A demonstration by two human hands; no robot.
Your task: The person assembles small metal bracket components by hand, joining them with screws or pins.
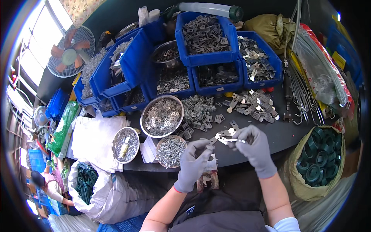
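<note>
Grey-gloved left hand [195, 162] and grey-gloved right hand [255, 150] pinch flat silver metal pieces [217, 136], maybe to keep them steady.

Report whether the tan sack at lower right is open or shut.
Open: the tan sack has its mouth spread wide, with the dark green rings inside in plain view.

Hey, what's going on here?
Someone is busy with their hands at a dark, smooth table. Their grey-gloved right hand pinches a thin, shiny metal piece; the grey-gloved left hand has its fingertips at a flat silvery strip, its grip unclear. Beyond stand a round steel bowl and blue plastic bins holding small metal parts.
</note>
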